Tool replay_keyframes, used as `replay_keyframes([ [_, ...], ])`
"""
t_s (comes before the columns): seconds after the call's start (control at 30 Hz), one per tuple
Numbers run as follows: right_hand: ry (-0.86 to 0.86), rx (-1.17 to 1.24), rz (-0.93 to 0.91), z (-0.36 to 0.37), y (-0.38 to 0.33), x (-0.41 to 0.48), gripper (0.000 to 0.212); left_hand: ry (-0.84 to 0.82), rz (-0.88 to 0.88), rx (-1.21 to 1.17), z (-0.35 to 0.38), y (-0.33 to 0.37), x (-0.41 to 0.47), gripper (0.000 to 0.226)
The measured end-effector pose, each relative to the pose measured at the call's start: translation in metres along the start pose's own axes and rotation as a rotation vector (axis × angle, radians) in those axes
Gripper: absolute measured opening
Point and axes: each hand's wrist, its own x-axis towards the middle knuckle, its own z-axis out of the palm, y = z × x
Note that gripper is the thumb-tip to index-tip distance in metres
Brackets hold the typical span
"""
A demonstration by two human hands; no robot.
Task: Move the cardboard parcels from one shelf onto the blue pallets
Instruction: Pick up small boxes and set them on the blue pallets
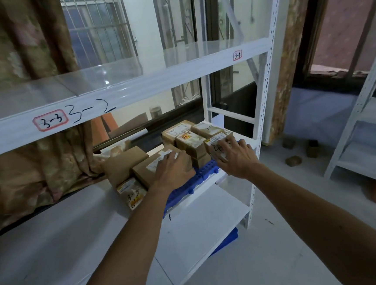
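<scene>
Both arms are reaching in, and we're at the right end of the white shelf (199,205), where the blue pallet (207,170) sits by the front edge. The left hand (173,168) lies flat on a low cardboard parcel (148,170), fingers straight and pressed on its top, gripping nothing. That parcel lies flat at the pallet's left end. Its long axis runs from near-left to far-right, and its white label faces up at the far end.

The right hand (238,158) is on the taller parcel (214,146) at the pallet's right front corner. Its fingers are fanned out and fairly straight across the labelled top, so it rests there and isn't clutching.

Between the hands a middle parcel (190,142) sits label up, with two rear parcels (177,130) side by side behind it toward the shelf's back edge. Off the pallet's left end a plain brown parcel (125,161) lies flat, and a small parcel with a yellow sticker (131,192) tilts toward us.

Overhead, the upper beam (133,95) carries handwritten 3-3, 3-2 and 3-4. A second blue pallet (227,241) pokes out from the shelf below. A patterned curtain (15,55) hangs at left, a barred window (95,25) is behind, another white rack (363,127) stands at right, and the floor (301,200) is pale tile.
</scene>
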Motion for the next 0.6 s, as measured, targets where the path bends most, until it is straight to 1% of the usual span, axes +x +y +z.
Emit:
replay_keyframes([
  [0.07, -0.001, -0.019, -0.009, 0.000, 0.012, 0.021, 0.068, 0.023, -0.004, -0.063, -0.001, 0.006, 0.022, 0.056],
  [0.17, -0.005, -0.048, -0.017, -0.006, 0.032, 0.057, 0.070, 0.068, -0.026, -0.127, 0.003, 0.008, 0.055, 0.073],
  [0.23, -0.006, -0.049, -0.006, -0.009, 0.045, 0.079, 0.070, 0.068, -0.032, -0.138, 0.007, 0.008, 0.074, 0.079],
  [0.43, 0.027, 0.006, 0.069, -0.001, 0.078, 0.122, 0.059, 0.011, -0.036, -0.079, 0.018, 0.014, 0.125, 0.081],
  [0.6, 0.013, -0.034, 0.089, 0.010, 0.110, 0.150, 0.058, -0.051, -0.023, -0.066, 0.024, 0.033, 0.156, 0.086],
])
